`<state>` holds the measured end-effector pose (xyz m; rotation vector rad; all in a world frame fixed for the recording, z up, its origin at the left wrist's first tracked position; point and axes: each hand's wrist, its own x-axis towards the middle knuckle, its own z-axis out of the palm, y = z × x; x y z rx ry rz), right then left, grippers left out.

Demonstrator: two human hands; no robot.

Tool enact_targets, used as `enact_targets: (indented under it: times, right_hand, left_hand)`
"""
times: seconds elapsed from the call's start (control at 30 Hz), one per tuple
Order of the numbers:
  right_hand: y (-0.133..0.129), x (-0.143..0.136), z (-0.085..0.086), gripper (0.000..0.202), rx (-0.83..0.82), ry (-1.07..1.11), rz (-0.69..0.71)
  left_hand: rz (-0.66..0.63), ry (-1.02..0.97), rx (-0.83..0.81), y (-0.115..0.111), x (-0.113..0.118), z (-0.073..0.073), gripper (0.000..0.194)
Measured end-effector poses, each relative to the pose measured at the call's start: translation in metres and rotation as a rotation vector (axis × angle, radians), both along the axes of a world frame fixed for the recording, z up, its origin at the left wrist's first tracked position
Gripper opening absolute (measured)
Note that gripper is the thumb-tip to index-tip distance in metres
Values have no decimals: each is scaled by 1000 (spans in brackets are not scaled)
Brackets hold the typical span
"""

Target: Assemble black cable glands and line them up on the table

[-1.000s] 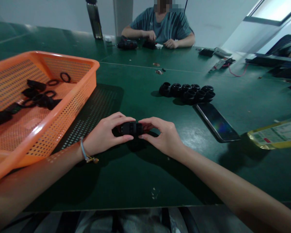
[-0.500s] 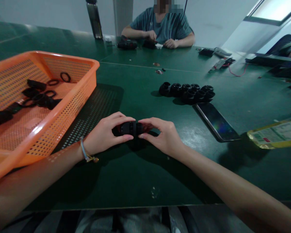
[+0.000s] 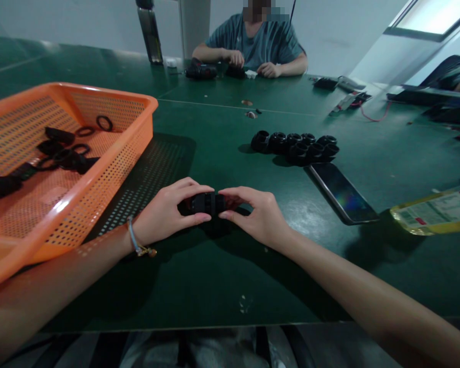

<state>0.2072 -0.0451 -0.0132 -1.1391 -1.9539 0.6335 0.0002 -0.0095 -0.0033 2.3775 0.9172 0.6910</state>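
Between my two hands, low over the green table (image 3: 199, 286), is a black cylindrical part (image 3: 203, 203) with a raised ring around it. My left hand (image 3: 170, 212) is closed on its left end, thumb in front and fingers behind. At the other end, the thumb and fingers of my right hand (image 3: 258, 212) pinch the narrower right portion. My palms and fingers hide both ends of the part. Beyond my right hand stands a cluster of several black fittings (image 3: 297, 145) with round openings, packed close together.
To the left, an orange basket (image 3: 153, 110) holds loose black rings and parts. A phone (image 3: 341, 193) lies right of my hands, near a yellow bottle (image 3: 433, 212). Across the table sits a person (image 3: 253, 43) with a power drill (image 3: 201, 70) nearby. A dark bottle (image 3: 150, 36) stands at the back.
My hands and the black part stay almost in place. Across the table, the other person's hand has shifted slightly.
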Motion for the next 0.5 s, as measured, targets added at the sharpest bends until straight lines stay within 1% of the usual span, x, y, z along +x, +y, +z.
enact_targets:
  times: [0.4, 0.5]
  right_hand:
    - [0, 0, -3, 26, -34, 45, 2]
    - [0, -1, -3, 31, -35, 69, -1]
  left_hand:
    - [-1, 1, 1, 0, 0, 0, 39]
    - [6, 10, -5, 0, 1, 0, 39]
